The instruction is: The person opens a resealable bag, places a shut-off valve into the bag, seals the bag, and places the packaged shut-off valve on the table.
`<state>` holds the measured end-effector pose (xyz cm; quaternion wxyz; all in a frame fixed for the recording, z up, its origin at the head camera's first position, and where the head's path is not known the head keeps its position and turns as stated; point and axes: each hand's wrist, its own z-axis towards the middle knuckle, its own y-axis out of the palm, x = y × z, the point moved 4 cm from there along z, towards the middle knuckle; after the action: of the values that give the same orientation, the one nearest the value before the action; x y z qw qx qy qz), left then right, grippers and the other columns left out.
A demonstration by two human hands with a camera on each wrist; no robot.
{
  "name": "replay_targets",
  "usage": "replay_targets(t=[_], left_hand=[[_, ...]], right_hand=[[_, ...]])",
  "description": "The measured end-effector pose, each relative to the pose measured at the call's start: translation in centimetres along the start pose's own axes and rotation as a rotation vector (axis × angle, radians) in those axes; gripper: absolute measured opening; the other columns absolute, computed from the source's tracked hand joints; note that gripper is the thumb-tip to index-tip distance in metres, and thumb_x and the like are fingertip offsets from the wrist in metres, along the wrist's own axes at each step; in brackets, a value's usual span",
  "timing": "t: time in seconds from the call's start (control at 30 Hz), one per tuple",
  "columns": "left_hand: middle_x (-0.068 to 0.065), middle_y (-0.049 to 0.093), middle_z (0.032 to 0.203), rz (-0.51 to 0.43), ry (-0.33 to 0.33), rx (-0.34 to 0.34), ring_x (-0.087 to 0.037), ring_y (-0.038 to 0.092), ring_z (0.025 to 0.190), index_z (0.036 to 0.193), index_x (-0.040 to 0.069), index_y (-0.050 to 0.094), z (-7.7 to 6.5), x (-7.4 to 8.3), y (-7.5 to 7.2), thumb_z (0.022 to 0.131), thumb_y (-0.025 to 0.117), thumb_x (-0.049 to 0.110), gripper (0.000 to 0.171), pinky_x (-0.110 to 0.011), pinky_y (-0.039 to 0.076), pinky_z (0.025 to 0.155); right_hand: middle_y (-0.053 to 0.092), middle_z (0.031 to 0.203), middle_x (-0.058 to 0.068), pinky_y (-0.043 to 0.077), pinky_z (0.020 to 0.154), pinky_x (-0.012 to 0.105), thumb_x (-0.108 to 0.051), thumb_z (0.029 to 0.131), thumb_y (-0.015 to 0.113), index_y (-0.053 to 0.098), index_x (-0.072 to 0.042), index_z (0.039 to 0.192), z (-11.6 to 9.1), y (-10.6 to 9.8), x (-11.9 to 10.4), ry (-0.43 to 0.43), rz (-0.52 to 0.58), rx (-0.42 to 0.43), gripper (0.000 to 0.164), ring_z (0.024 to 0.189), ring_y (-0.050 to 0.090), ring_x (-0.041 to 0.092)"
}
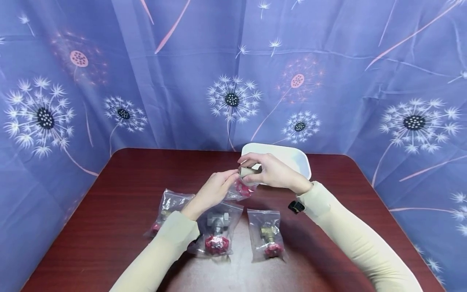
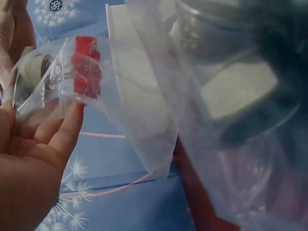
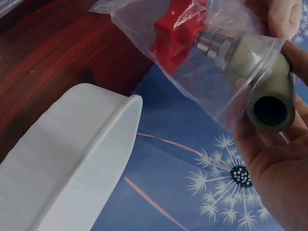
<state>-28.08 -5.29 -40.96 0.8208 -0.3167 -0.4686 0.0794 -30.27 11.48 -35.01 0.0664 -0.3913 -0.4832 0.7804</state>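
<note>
Above the table, both hands are at a grey-beige valve [image 3: 274, 91] with a red handwheel [image 3: 175, 36]. The wheel and stem lie inside a clear plastic bag [image 2: 113, 77], while the valve's hollow pipe end sticks out past the bag's edge. My right hand [image 1: 275, 172] grips the valve body, thumb on one side and fingers on the other. My left hand [image 1: 211, 188] holds the bag near its mouth, its fingers extended along the plastic beneath the valve. Part of the valve body is hidden behind the right fingers.
A white tray [image 1: 304, 162] stands at the back, behind the right hand. Nearer on the dark red table [image 1: 328, 243] lie bagged valves: one grey [image 1: 217, 227], one brass-coloured [image 1: 269, 235], and another bag [image 1: 175, 198] partly under the left forearm. A patterned curtain hangs behind.
</note>
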Motion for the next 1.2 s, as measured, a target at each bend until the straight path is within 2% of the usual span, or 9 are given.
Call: replay_targets(t=[0.1,0.27,0.37,0.47,0.53,0.7,0.8,0.97,1.2], left_hand=[[-0.007,0.068,0.116,0.022,0.024,0.022,-0.015,0.063,0.105,0.126,0.004,0.064,0.3,0.4,0.1,0.105,0.047,0.020,0.031,-0.036,0.048,0.094],[-0.004,0.069,0.095,0.040,0.047,0.044,-0.011,0.058,0.082,0.124,0.005,0.064,0.9,1.1,0.3,0.105,0.046,0.019,0.029,-0.032,0.050,0.079],[-0.002,0.060,0.073,0.019,0.008,0.072,-0.012,0.051,0.066,0.117,0.008,0.067,1.1,1.3,0.2,0.106,0.045,0.021,0.028,-0.032,0.046,0.066],[0.001,0.050,0.066,-0.012,-0.046,0.101,-0.013,0.048,0.063,0.113,0.011,0.068,1.4,1.3,0.1,0.107,0.043,0.026,0.030,-0.031,0.044,0.064],[0.000,0.051,0.068,-0.032,-0.080,0.105,-0.014,0.048,0.065,0.114,0.012,0.069,1.5,1.1,0.2,0.107,0.042,0.027,0.032,-0.032,0.045,0.067],[-0.001,0.071,0.100,-0.127,-0.185,0.110,-0.011,0.060,0.088,0.116,0.010,0.070,1.3,0.6,0.4,0.106,0.043,0.022,0.032,-0.034,0.050,0.084],[-0.002,0.071,0.109,-0.164,-0.202,0.114,-0.011,0.062,0.097,0.113,0.009,0.071,1.3,0.4,0.5,0.106,0.043,0.022,0.032,-0.036,0.050,0.088],[-0.003,0.071,0.109,-0.173,-0.200,0.115,-0.011,0.062,0.094,0.112,0.009,0.072,1.5,0.3,0.5,0.106,0.042,0.025,0.034,-0.035,0.050,0.086],[-0.004,0.071,0.109,-0.228,-0.231,0.122,-0.013,0.064,0.096,0.114,0.006,0.070,1.3,0.2,0.5,0.106,0.041,0.024,0.035,-0.034,0.052,0.080]], right_hand=[[0.066,0.106,-0.004,0.051,0.083,0.036,-0.019,0.080,0.082,0.064,-0.011,0.116,-0.1,-0.1,0.1,0.026,0.023,0.004,0.042,0.094,0.063,0.013],[0.063,0.104,-0.002,0.053,0.075,0.031,-0.018,0.078,0.084,0.060,-0.011,0.115,0.0,-0.2,0.0,0.044,0.010,0.014,0.044,0.089,0.063,0.013],[0.063,0.104,-0.001,0.053,0.075,0.034,-0.017,0.079,0.083,0.060,-0.010,0.112,-0.1,-0.3,-0.1,0.011,-0.006,0.039,0.042,0.089,0.063,0.014],[0.063,0.103,0.001,0.054,0.074,0.036,-0.014,0.081,0.081,0.062,-0.007,0.108,-0.4,-0.4,0.1,0.006,0.032,0.081,0.034,0.087,0.063,0.016],[0.064,0.104,0.003,0.054,0.075,0.037,-0.012,0.083,0.079,0.063,-0.006,0.105,-0.8,-0.4,0.7,0.031,0.081,0.106,0.027,0.086,0.064,0.016],[0.066,0.102,0.008,0.051,0.079,0.041,-0.011,0.092,0.069,0.066,-0.004,0.106,-1.6,0.0,2.0,0.119,0.189,0.171,0.016,0.090,0.063,0.021],[0.066,0.099,0.010,0.053,0.079,0.042,-0.007,0.096,0.062,0.065,0.000,0.108,-2.5,0.4,3.0,0.185,0.250,0.225,0.015,0.090,0.063,0.025],[0.062,0.094,0.013,0.057,0.073,0.042,0.001,0.101,0.045,0.057,0.010,0.113,-4.4,2.1,5.2,0.338,0.509,0.168,0.019,0.081,0.064,0.024],[0.067,0.103,0.025,0.057,0.073,0.036,-0.012,0.106,0.042,0.047,0.009,0.131,-5.9,4.8,6.6,0.508,1.104,-0.043,0.034,0.079,0.070,0.027]])
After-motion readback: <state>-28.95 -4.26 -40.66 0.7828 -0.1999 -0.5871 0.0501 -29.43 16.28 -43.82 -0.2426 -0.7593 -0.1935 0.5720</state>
